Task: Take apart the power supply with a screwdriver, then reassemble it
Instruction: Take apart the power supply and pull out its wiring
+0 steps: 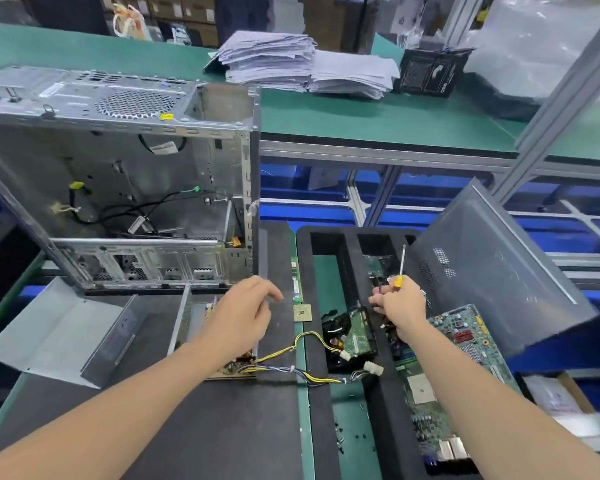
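Head view: power supply (191, 317) is seen opened on the counter (222, 427), just in front of the stripped computer case (118, 168). Its lid (59, 334) is laid just left, likely kept near for refit. Left hand (243, 317) is held over the supply's right wall, fingers loosely curved, nothing pinched; judged as steadying or reaching. Screwdriver (399, 277) is gripped by right hand (400, 306), fingers curled round the yellow handle, above the foam tray (303, 265) and apart from the supply. Shaft is pointed up and away, long axis near upright. Supply's long axis is run away from the wearer, with the harness (312, 377) led out at the near right corner toward the tray.
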Action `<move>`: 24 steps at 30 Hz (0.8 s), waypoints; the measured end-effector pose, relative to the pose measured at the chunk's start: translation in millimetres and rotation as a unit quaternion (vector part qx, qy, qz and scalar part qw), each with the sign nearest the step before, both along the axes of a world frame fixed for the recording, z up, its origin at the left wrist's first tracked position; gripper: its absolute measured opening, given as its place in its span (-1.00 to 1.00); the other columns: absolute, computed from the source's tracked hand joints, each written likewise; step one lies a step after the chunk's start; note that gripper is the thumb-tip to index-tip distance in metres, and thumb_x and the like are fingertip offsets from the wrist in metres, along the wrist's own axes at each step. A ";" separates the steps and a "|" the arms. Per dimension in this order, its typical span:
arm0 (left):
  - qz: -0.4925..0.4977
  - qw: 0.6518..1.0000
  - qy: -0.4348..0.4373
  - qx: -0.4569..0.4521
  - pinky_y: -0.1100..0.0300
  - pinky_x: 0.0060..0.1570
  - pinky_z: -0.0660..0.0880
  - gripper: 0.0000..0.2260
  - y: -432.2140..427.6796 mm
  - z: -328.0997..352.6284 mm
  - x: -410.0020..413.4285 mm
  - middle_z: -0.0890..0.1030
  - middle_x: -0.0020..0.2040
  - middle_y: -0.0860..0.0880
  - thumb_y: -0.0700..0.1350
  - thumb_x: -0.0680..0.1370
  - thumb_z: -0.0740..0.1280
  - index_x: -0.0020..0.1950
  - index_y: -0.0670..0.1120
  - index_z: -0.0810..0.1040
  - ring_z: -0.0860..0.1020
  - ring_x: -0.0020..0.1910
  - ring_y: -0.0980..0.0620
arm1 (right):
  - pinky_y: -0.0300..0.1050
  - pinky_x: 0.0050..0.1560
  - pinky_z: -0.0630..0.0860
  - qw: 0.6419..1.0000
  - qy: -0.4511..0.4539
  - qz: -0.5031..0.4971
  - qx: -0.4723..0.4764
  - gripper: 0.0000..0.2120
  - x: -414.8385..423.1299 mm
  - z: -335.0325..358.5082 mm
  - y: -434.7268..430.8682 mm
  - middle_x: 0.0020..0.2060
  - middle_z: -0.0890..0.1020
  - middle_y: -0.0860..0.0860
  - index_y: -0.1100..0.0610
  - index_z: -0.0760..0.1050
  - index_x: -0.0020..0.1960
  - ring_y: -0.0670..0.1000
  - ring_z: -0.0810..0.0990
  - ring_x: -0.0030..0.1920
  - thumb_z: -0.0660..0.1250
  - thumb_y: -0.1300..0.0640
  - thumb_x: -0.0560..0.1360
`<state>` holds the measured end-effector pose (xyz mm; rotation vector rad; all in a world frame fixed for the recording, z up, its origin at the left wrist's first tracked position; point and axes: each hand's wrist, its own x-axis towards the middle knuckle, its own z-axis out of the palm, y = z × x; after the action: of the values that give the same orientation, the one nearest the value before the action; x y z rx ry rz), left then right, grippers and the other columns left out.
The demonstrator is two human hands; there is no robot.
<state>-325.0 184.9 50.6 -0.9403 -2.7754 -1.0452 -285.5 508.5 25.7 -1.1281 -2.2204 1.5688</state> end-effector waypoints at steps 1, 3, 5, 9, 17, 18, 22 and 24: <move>-0.013 1.000 -0.013 0.000 0.22 0.15 0.46 -0.76 5.3 0.0 -1.2 0.60 0.07 0.14 -0.28 0.62 0.27 0.14 0.01 0.62 0.54 0.12 0.14 | 0.07 -0.09 0.71 0.999 0.024 0.014 -0.021 -0.66 2.0 3.7 1.3 -0.10 0.63 0.13 0.12 0.39 -0.08 0.01 0.72 -0.17 0.36 0.53 0.51; -0.034 0.999 -0.042 0.008 0.23 0.17 0.50 -0.75 15.3 0.8 -2.8 0.62 0.06 0.15 -0.28 0.61 0.27 0.15 0.02 0.62 0.55 0.09 0.21 | 0.08 -0.10 0.75 0.997 0.058 0.025 -0.052 -0.64 5.7 12.5 4.5 -0.10 0.61 0.14 0.11 0.41 -0.08 0.07 0.76 -0.06 0.39 0.54 0.50; -0.043 0.997 -0.060 0.013 0.21 0.16 0.52 -0.75 24.4 0.5 -4.0 0.64 0.04 0.15 -0.28 0.61 0.27 0.14 0.01 0.63 0.57 0.07 0.22 | 0.12 -0.04 0.74 0.994 0.070 0.046 -0.065 -0.64 9.0 19.9 5.5 -0.10 0.62 0.18 0.12 0.40 -0.10 0.14 0.77 0.00 0.43 0.52 0.49; -0.043 0.995 -0.089 0.004 0.29 0.13 0.51 -0.74 42.1 -3.3 -5.0 0.65 0.03 0.14 -0.28 0.61 0.26 0.12 0.03 0.63 0.58 0.05 0.20 | 0.00 0.03 0.73 0.987 0.065 0.140 -0.051 -0.60 17.2 25.7 -2.9 -0.17 0.51 0.18 0.12 0.31 -0.16 0.10 0.69 -0.08 0.42 0.52 0.50; -0.033 0.975 -0.218 0.007 0.58 -0.09 0.39 -0.69 68.1 -8.4 -6.3 0.66 0.15 0.13 -0.24 0.66 0.21 0.30 0.05 0.59 0.57 0.05 0.28 | -0.10 0.05 0.66 0.957 0.062 0.280 -0.047 -0.56 33.3 26.6 -4.8 -0.26 0.53 0.06 0.00 0.32 -0.23 0.05 0.63 -0.13 0.55 0.34 0.37; -0.057 0.975 -0.215 -0.013 0.59 -0.10 0.36 -0.67 71.1 -8.8 -4.8 0.64 0.18 0.16 -0.23 0.67 0.19 0.33 0.07 0.58 0.55 0.03 0.32 | -0.15 0.01 0.65 0.957 0.049 0.284 -0.033 -0.56 35.1 22.5 -5.1 -0.28 0.54 0.02 0.02 0.31 -0.21 0.00 0.64 -0.16 0.57 0.32 0.37; -0.145 0.963 -0.209 -0.088 0.43 0.25 0.36 -0.63 81.0 -13.6 4.0 0.60 0.36 0.10 -0.20 0.70 0.15 0.42 0.07 0.54 0.55 0.28 0.24 | -0.04 0.02 0.66 0.949 -0.015 0.315 0.010 -0.65 40.6 9.6 2.8 -0.24 0.66 0.03 0.10 0.32 -0.14 -0.03 0.71 -0.14 0.50 0.34 0.49; -0.147 0.964 -0.201 -0.097 0.35 0.30 0.36 -0.64 82.9 -17.4 5.6 0.59 0.39 0.08 -0.20 0.70 0.16 0.41 0.07 0.55 0.52 0.35 0.17 | 0.14 0.06 0.70 0.957 -0.034 0.289 0.009 -0.70 38.7 10.0 7.9 -0.17 0.71 0.16 0.13 0.33 -0.13 0.08 0.76 -0.12 0.43 0.36 0.56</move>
<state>-319.3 267.8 33.1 -1.3354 -3.1865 -1.1228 -246.9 516.4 35.7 -0.5476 -2.7717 1.7120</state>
